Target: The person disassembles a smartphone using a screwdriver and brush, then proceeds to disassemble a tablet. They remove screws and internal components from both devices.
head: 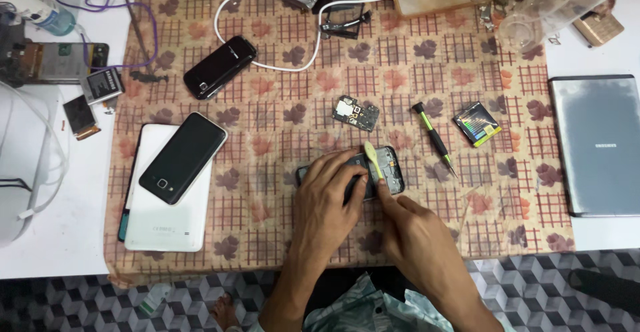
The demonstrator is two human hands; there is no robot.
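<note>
An opened phone frame [390, 169] lies on the patterned cloth [267, 105] near the table's front edge. My left hand [330, 195] presses down on its left part, fingers spread over it. My right hand [400, 222] pinches a pale yellow-green pry tool [373, 158], whose tip rests at the frame's middle. A small circuit board [356, 113] lies just behind the frame. To the right are a black and green screwdriver [433, 137] and a small battery [477, 124].
At the left a black phone [183, 157] lies on a white tablet [163, 219]. Another black phone [220, 67] and a white cable [267, 64] lie farther back. A grey laptop [597, 144] sits at the right edge. Loose parts and a battery [102, 85] crowd the far left.
</note>
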